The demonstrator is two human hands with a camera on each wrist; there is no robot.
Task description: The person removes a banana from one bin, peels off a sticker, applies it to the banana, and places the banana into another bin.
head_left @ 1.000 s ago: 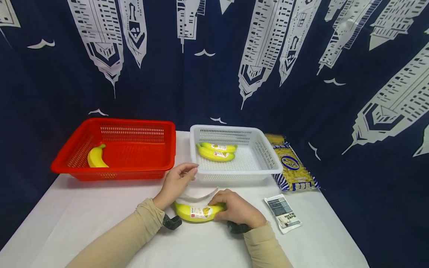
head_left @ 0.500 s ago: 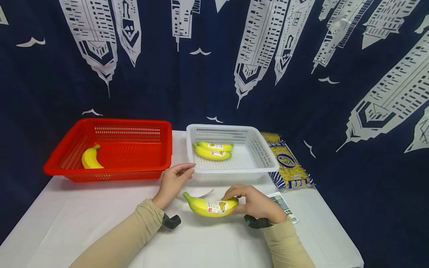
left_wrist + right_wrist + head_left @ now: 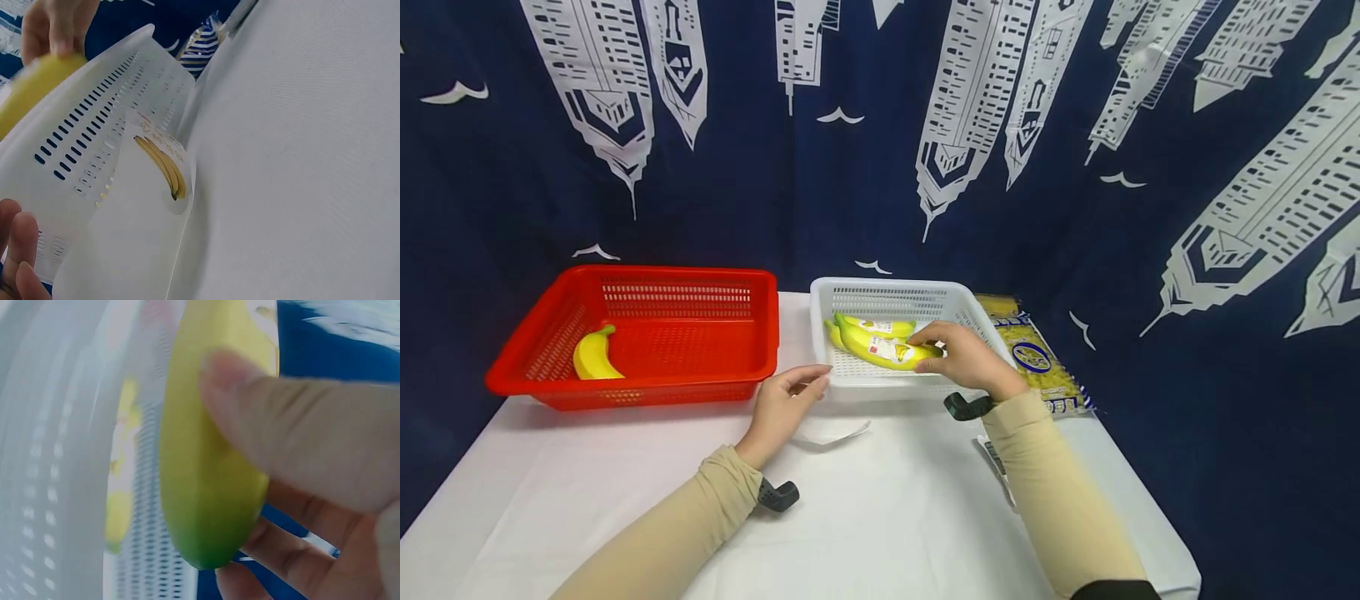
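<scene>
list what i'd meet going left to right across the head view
Red plastic basket → left hand → labelled banana → right hand pinching it → yellow bag with blue-and-white stripes

Behind the table (image 3: 850,542) and past both its sides, a dark blue cloth (image 3: 865,192) is seen. White towers (image 3: 966,92) are printed on it upside down, with small white birds (image 3: 454,93) drawn near their tips. The table is covered in white.
</scene>
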